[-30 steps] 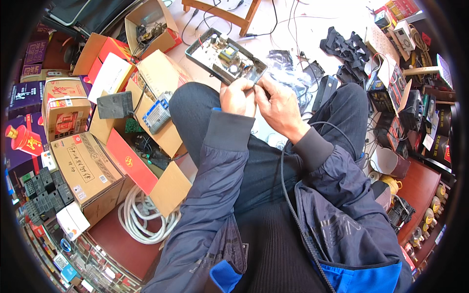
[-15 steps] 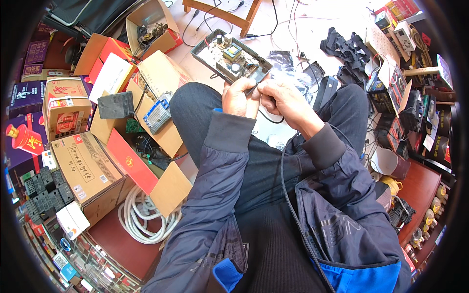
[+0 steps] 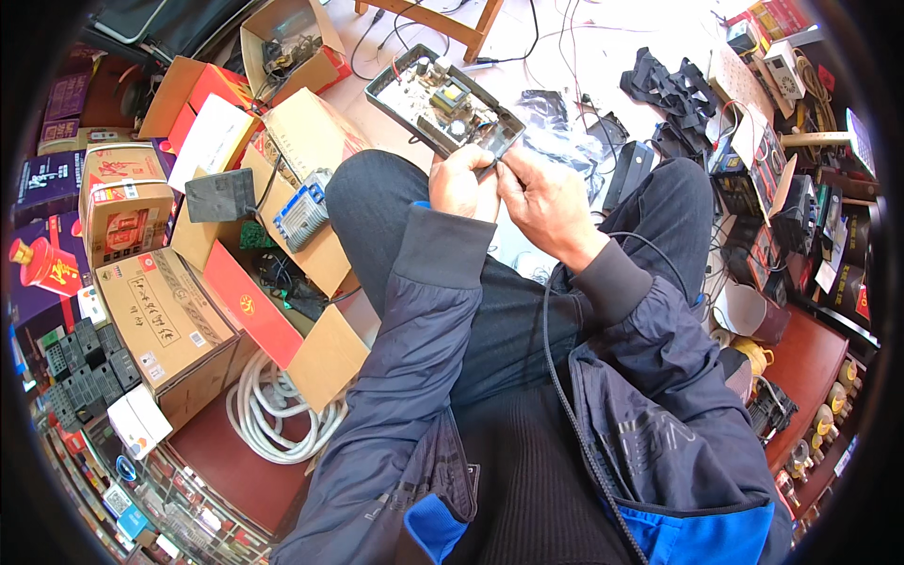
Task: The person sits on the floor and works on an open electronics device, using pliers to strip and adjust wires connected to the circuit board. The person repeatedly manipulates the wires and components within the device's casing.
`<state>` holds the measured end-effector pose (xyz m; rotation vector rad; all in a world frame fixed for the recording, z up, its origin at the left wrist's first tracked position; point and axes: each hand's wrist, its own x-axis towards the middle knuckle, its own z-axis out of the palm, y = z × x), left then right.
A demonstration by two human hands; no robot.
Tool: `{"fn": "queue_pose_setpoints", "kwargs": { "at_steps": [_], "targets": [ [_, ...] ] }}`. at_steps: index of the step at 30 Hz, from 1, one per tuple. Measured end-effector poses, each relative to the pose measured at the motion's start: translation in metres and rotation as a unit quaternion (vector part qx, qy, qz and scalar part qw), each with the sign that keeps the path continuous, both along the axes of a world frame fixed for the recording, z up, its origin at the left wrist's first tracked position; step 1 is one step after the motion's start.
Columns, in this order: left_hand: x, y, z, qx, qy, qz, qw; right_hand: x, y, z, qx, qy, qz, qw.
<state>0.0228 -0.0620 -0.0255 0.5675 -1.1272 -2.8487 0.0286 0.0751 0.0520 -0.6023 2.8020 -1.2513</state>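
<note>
An open black adapter case (image 3: 400,121) with a bare circuit board (image 3: 450,99) inside lies tilted above my lap. My left hand (image 3: 463,186) is closed on its near corner, thumb on top. Against that same corner my right hand (image 3: 554,200) is closed in a pinch on a dark cable end; the fingers cover most of it. Black cable (image 3: 652,244) shows again beyond my right wrist and curves over my right thigh. On the board sit a yellow-wrapped transformer (image 3: 452,95) and round capacitors.
Open cartons (image 3: 311,132) with electronic parts crowd my left, with a black adapter (image 3: 219,196) and a blue-grey device (image 3: 301,215) on top. A white hose coil (image 3: 273,414) lies lower left. Black straps (image 3: 670,89) and clear plastic bags (image 3: 565,146) lie on the floor ahead.
The cable loop that hung below my hands is gone from there; cable now curves out past my right wrist. My right fingers have shifted slightly at the case corner.
</note>
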Motion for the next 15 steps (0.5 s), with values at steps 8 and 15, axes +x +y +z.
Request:
{"fn": "queue_pose_setpoints", "kwargs": {
  "at_steps": [8, 15],
  "targets": [
    [-0.002, 0.004, 0.039, 0.195, 0.000, 0.031, 0.980, -0.007, 0.019, 0.004, -0.161, -0.221, 0.009, 0.962],
    [0.000, 0.008, 0.051, 0.229, 0.015, -0.015, 0.973, -0.024, 0.039, 0.021, -0.285, -0.339, -0.046, 0.895]
  ]
}}
